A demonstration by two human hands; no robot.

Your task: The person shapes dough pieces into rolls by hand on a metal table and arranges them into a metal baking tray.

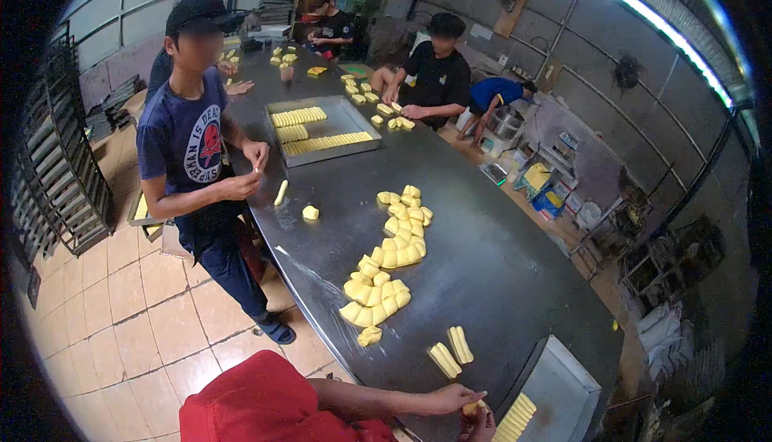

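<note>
My left hand [452, 398] reaches in from a red sleeve to the table's near edge, its fingers closed on a small piece of yellow dough [473, 407]. My right hand [481, 428] meets it from below, fingers curled round the same piece and partly cut off by the frame's lower edge. Just right of my hands, a metal tray [563, 390] holds a row of yellow dough sticks [515, 419] at its near end. Beyond my hands, two small groups of dough sticks [445, 359] lie on the dark table [498, 281].
A long cluster of cut dough pieces [386, 281] spreads across mid-table. Farther off stands another tray [338, 152] with rows of sticks. A person in a blue shirt [193, 132] works at the left side; others work farther along. Racks [60, 152] stand at far left.
</note>
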